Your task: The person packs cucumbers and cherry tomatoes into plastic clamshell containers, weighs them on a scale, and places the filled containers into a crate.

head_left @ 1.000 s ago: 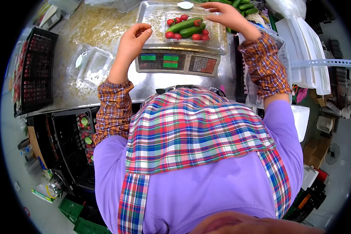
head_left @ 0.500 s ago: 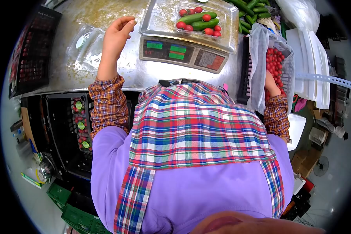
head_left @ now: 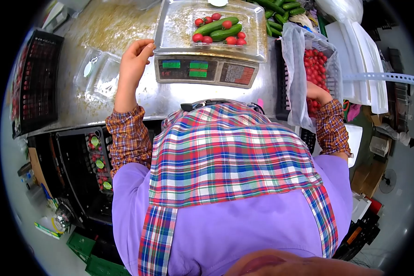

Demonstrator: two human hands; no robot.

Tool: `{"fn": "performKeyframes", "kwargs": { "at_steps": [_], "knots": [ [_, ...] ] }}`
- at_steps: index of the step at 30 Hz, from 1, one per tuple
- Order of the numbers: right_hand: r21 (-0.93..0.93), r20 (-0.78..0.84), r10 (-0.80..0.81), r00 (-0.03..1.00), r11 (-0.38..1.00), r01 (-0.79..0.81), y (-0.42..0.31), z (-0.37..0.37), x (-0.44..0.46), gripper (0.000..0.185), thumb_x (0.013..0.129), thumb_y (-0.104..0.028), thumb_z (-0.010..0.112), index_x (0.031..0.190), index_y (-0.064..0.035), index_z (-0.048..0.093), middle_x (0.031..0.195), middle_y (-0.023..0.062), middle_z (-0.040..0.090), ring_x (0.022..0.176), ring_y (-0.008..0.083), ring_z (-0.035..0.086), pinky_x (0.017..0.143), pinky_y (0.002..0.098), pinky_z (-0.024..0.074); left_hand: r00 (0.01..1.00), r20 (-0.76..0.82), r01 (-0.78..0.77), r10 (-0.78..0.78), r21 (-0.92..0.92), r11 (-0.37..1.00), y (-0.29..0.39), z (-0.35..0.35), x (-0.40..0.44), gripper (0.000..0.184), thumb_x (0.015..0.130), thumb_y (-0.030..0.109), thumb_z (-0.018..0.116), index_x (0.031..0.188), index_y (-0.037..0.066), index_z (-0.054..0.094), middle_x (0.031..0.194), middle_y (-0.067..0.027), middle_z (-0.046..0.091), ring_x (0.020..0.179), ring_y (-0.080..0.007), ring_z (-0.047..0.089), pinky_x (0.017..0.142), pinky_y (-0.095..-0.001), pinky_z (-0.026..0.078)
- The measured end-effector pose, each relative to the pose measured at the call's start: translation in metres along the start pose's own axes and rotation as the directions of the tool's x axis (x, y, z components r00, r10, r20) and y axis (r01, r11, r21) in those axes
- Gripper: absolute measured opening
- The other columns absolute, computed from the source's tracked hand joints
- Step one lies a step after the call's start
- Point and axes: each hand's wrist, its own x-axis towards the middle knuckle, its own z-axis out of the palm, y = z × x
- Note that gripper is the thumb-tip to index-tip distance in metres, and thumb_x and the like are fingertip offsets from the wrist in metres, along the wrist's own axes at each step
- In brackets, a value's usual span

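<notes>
My left hand [head_left: 136,60] hovers over the metal table by the left edge of the weighing scale [head_left: 188,69], fingertips drawn together, with nothing visible in them. On the scale's pan lies a clear plastic tray [head_left: 244,28] holding two cucumbers [head_left: 227,32] and several cherry tomatoes [head_left: 230,40]. My right hand [head_left: 318,93] reaches into a crate [head_left: 334,55] of loose cherry tomatoes [head_left: 315,69]; its fingers are hidden behind the pale plastic liner [head_left: 295,87].
Clear empty packs [head_left: 96,76] lie on the table at left, near a black crate [head_left: 37,83]. Cucumbers [head_left: 280,9] are heaped behind the tomato crate. A lower black crate [head_left: 78,170] holds labelled packs of red produce. White foam sheets [head_left: 363,69] stand at right.
The view has shifted, so the scale and crates sit a little further left. My right wrist has bent, its hand still in the tomato crate. My left hand keeps its pinched shape near the scale.
</notes>
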Motion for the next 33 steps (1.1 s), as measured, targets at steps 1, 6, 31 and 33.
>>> {"fn": "performKeyframes", "kwargs": {
  "at_steps": [1, 6, 31, 33],
  "knots": [
    [-0.129, 0.021, -0.053, 0.998, 0.99, 0.055, 0.009, -0.002, 0.002, 0.035, 0.075, -0.017, 0.068, 0.106, -0.0022, 0.063, 0.097, 0.0099, 0.066, 0.087, 0.0188, 0.061, 0.08, 0.0345, 0.0478, 1.0, -0.003, 0.012, -0.012, -0.001, 1.0, -0.001, 0.001, -0.001, 0.023, 0.088, 0.019, 0.058, 0.105, 0.004, 0.061, 0.092, -0.0012, 0.065, 0.081, -0.0086, 0.056, 0.066, -0.0229, 0.043],
    [-0.353, -0.044, -0.134, 0.99, 0.929, 0.11, -0.005, 0.008, -0.009, 0.033, 0.075, -0.016, 0.068, 0.104, -0.0015, 0.063, 0.097, 0.0101, 0.066, 0.087, 0.0183, 0.061, 0.08, 0.0343, 0.0474, 0.998, 0.037, 0.048, -0.048, -0.021, 0.999, -0.007, 0.009, -0.007, 0.023, 0.088, 0.018, 0.058, 0.106, 0.003, 0.061, 0.091, -0.0012, 0.065, 0.079, -0.008, 0.057, 0.066, -0.0223, 0.043],
    [0.693, -0.632, 0.18, 0.754, 0.567, 0.445, -0.004, -0.014, -0.054, 0.039, 0.091, -0.013, 0.056, 0.128, -0.0051, 0.048, 0.1, 0.0057, 0.061, 0.08, 0.0145, 0.063, 0.066, 0.0209, 0.0508, 0.842, 0.443, -0.527, 0.309, 0.547, 0.651, 0.033, 0.092, 0.055, 0.02, 0.073, 0.014, 0.069, 0.089, 0.006, 0.059, 0.086, -0.0082, 0.066, 0.081, -0.0265, 0.055, 0.069, -0.0373, 0.046],
    [0.707, -0.63, 0.074, 0.773, 0.466, 0.532, -0.017, -0.023, -0.053, 0.038, 0.092, -0.014, 0.055, 0.128, -0.0052, 0.048, 0.106, 0.0064, 0.06, 0.087, 0.0163, 0.063, 0.068, 0.0202, 0.0502, 0.87, 0.414, -0.455, 0.268, 0.465, 0.759, 0.036, 0.088, 0.049, 0.023, 0.073, 0.01, 0.069, 0.092, 0.006, 0.057, 0.087, -0.0048, 0.066, 0.074, -0.0194, 0.051, 0.067, -0.0325, 0.043]
  ]
}}
